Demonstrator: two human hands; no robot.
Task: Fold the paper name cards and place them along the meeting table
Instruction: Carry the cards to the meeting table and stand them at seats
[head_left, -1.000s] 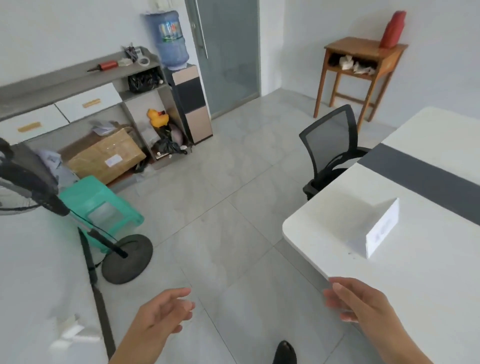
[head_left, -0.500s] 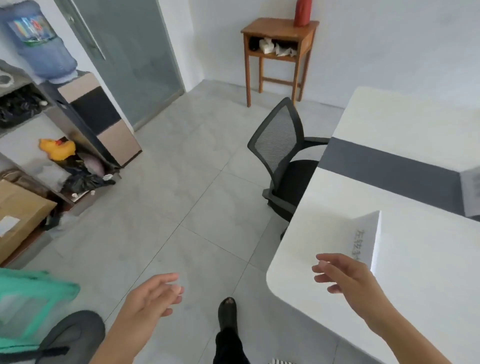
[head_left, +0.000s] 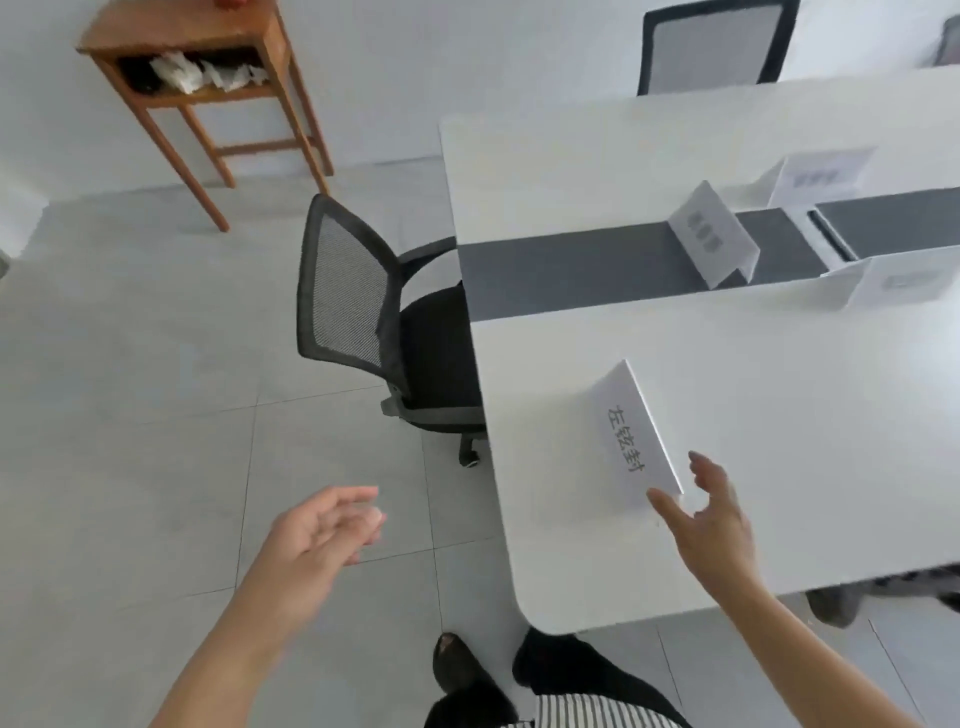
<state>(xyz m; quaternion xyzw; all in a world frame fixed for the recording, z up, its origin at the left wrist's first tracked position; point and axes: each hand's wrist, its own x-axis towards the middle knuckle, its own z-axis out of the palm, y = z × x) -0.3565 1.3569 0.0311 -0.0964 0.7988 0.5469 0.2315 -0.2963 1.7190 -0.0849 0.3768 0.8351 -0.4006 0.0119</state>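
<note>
Folded name card (head_left: 631, 436) standing tent-wise near the corner of the white table (head_left: 571, 561), printed face showing. Right hand (head_left: 711, 525) spread open just at its near end, gripping nothing. Left hand (head_left: 322, 535) loose and open over the floor. Probably light, flimsy, easily toppled: best pinched gently at the ridge.

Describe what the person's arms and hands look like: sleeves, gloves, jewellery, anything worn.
The left hand and right hand are bare: no gloves, and no rings that I can make out. No sleeve or watch shows anywhere down to the frame edge. A black-and-white striped garment shows at the bottom edge.
</note>
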